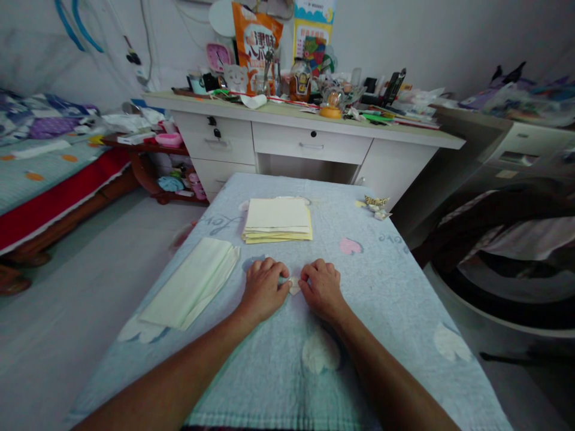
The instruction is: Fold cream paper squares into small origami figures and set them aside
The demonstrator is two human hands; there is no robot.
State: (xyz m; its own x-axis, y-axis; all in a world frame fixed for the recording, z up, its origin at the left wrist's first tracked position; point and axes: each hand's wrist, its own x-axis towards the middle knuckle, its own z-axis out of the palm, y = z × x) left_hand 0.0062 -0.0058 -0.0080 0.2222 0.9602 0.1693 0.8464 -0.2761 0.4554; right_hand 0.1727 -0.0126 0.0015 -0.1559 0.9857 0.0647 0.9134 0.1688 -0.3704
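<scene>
A small pale piece of folded paper (294,286) lies low over the cloth between my two hands. My left hand (264,288) pinches its left side with thumb and forefinger. On the other side, my right hand (321,288) has its fingers closed at the paper's right edge. Behind the hands sits a stack of cream and yellow paper sheets (278,214). Left of my left hand, large pale green folded sheets (191,284) lie at a slant. My fingers hide part of the small paper, so its full shape does not show.
A light blue patterned cloth (381,335) covers the table. Small patterned folded pieces (377,205) rest at its far right corner. Beyond stands a white desk (287,140) crowded with jars and packets. A bed (54,173) is at left, a washing machine (507,155) at right.
</scene>
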